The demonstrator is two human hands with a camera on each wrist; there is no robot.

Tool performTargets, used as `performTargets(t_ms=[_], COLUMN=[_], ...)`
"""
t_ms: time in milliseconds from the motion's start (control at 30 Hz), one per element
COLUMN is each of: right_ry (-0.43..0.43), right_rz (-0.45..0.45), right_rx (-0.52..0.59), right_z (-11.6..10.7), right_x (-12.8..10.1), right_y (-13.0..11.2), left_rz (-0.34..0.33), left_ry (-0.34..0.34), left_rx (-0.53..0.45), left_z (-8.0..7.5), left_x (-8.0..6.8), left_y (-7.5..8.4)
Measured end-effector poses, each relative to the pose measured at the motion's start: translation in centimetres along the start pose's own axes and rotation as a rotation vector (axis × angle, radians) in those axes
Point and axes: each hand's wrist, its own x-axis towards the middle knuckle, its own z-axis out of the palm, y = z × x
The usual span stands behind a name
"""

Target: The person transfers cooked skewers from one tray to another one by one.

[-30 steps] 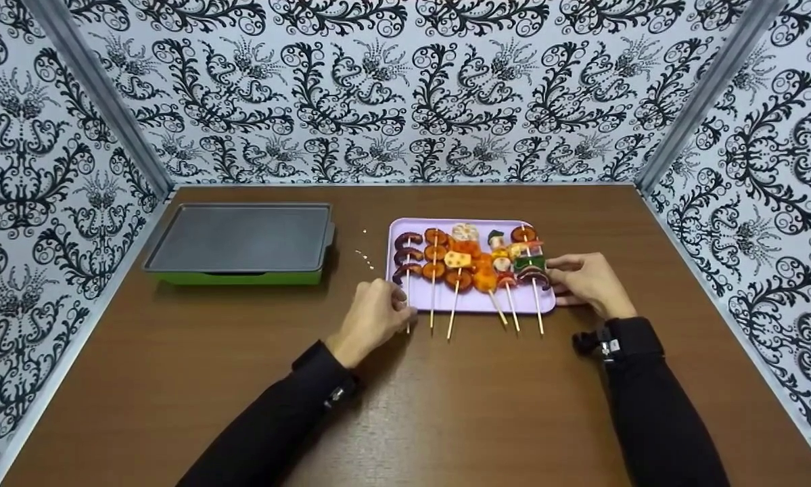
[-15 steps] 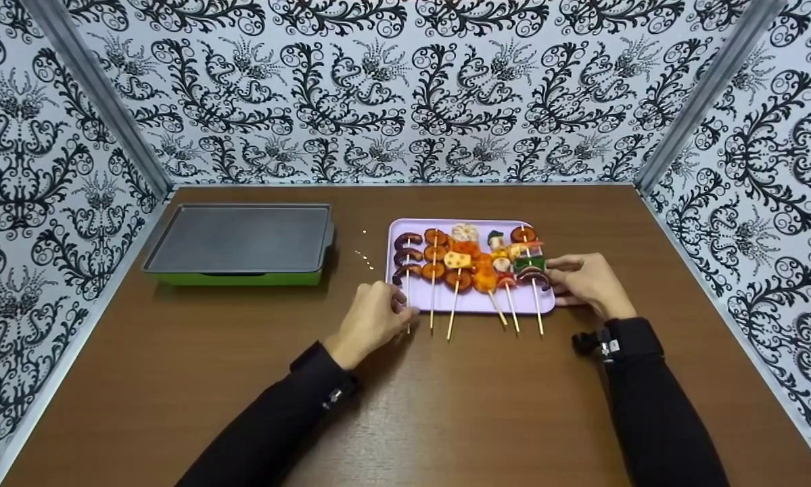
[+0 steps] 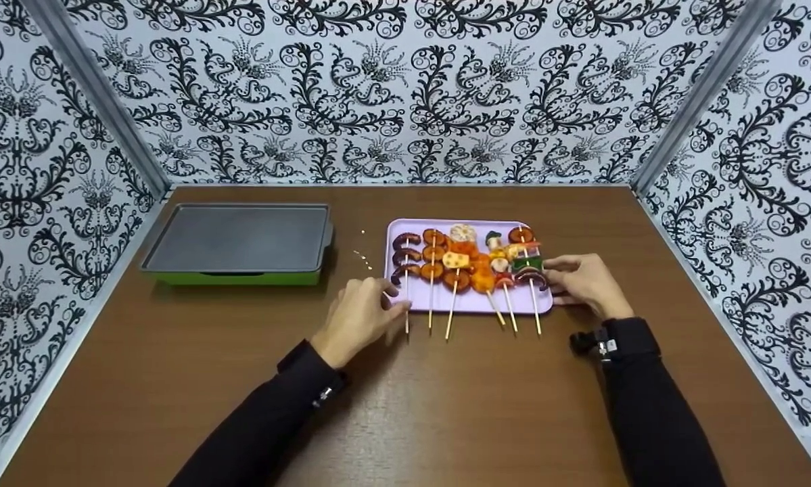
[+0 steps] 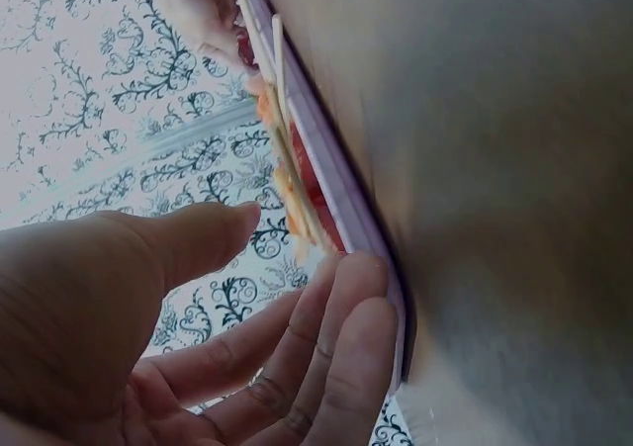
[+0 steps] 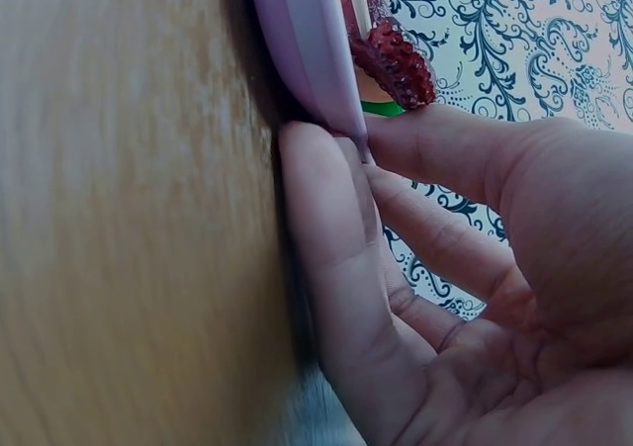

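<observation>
A lilac tray point(image 3: 473, 306) lies on the table, loaded with several skewers of toy-like food. My left hand point(image 3: 358, 314) is at its near left corner, thumb spread away from the fingers. In the left wrist view those fingertips point(image 4: 361, 273) touch the tray's side, and nothing sits between them and the thumb. Closest to that hand is the skewer point(image 3: 406, 257) with dark red curled pieces. At the opposite side my right hand point(image 3: 588, 281) pinches the tray's rim point(image 5: 312, 50), beside another skewer point(image 3: 531, 270) whose lowest piece is dark red and bumpy.
Left of the tray stands a green-based griddle point(image 3: 236, 237) with a flat dark grey plate. Small pale specks point(image 3: 363, 259) show on the wooden table point(image 3: 459, 406) between them. Patterned walls point(image 3: 405, 88) enclose the back and sides.
My left hand has loosened and drawn slightly left, its thumb parting from the fingers. The right hand keeps its hold on the tray, and the skewers stay in place.
</observation>
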Motion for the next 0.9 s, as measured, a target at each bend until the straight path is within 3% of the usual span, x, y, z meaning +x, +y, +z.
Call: performTargets(t_ms=[500, 733, 900], right_ry=[0.0, 0.025, 0.073], right_rz=[-0.053, -0.084, -0.126], right_rx=[-0.107, -0.143, -0.206], right_z=[-0.7, -0.7, -1.3], right_x=[0.4, 0.2, -0.2], right_y=[-0.1, 0.1, 0.2], left_rz=[0.098, 0.116, 0.166], left_ry=[0.052, 0.123, 0.2], left_rx=[-0.066, -0.067, -0.037], left_z=[-2.8, -4.6, -6.0], left_x=[0.1, -0.5, -0.9], left_y=[-1.2, -2.8, -4.4])
